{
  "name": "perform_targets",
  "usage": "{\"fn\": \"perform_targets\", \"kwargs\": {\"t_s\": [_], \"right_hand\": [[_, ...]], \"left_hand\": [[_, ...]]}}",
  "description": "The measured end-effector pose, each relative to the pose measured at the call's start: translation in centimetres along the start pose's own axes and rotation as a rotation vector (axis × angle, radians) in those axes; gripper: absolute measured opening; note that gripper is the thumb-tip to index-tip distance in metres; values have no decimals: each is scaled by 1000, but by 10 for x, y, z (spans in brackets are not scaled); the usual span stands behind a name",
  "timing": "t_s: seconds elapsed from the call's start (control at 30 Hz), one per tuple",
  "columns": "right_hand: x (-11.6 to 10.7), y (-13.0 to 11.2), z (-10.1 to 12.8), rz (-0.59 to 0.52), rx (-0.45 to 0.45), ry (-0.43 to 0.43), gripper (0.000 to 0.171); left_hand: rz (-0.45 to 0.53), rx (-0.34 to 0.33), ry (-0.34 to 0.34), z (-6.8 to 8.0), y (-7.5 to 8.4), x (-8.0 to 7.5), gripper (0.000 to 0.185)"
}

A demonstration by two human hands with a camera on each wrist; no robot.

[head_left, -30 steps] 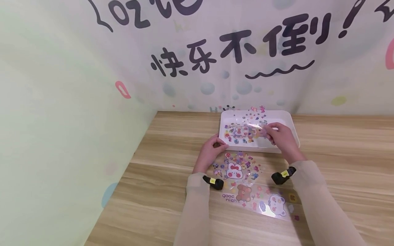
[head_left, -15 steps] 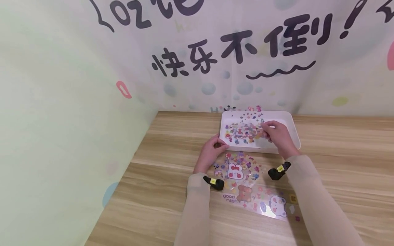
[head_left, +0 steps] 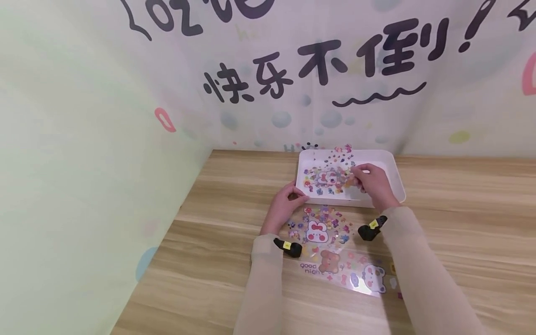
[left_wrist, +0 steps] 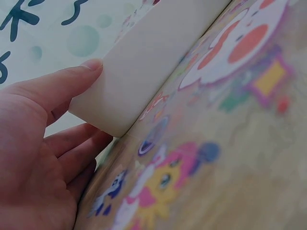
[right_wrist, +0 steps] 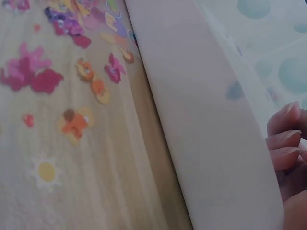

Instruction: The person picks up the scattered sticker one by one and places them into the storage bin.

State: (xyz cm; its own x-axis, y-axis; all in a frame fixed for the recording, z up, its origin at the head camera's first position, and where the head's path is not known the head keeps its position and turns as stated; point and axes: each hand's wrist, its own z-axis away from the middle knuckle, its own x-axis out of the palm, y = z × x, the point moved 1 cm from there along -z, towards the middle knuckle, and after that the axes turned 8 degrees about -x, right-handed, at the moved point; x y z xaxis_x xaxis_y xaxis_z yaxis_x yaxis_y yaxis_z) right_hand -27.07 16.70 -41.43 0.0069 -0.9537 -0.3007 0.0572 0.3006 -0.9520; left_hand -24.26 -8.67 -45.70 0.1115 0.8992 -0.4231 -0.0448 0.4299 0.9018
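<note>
A white rectangular tray point(head_left: 395, 179) stands on the wooden table near the wall. At its near left corner my left hand point(head_left: 281, 207) grips the wall, thumb on the outer face in the left wrist view. Over the tray, my right hand point(head_left: 374, 184) pinches a clear sticker sheet point(head_left: 326, 178) with small colourful figures and a rabbit face; part of it shows above the tray's back rim. In the right wrist view the curled fingers point(right_wrist: 285, 139) appear beyond the tray wall point(right_wrist: 192, 105); their grip on the sheet is hidden there.
In front of the tray, a clear sheet with a rabbit face point(head_left: 317, 232) lies on the table. Closer to me is another printed part with a brown bear point(head_left: 329, 262) and a white bear point(head_left: 374, 278). A printed wall cloth point(head_left: 251, 125) hangs behind the table.
My right hand has shifted slightly left over the tray, and the upper part of the sticker sheet has moved left with it. My left hand keeps its place at the tray corner.
</note>
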Motion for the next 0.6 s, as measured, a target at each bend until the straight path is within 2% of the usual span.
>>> {"fn": "perform_targets", "kwargs": {"t_s": [0.33,0.6], "right_hand": [[1,6,-5,34,12,-18,45],[3,9,-5,114,-8,-69,46]], "left_hand": [[-2,-12,0,1,0,0,18],[-8,-16,5,1,0,0,18]]}}
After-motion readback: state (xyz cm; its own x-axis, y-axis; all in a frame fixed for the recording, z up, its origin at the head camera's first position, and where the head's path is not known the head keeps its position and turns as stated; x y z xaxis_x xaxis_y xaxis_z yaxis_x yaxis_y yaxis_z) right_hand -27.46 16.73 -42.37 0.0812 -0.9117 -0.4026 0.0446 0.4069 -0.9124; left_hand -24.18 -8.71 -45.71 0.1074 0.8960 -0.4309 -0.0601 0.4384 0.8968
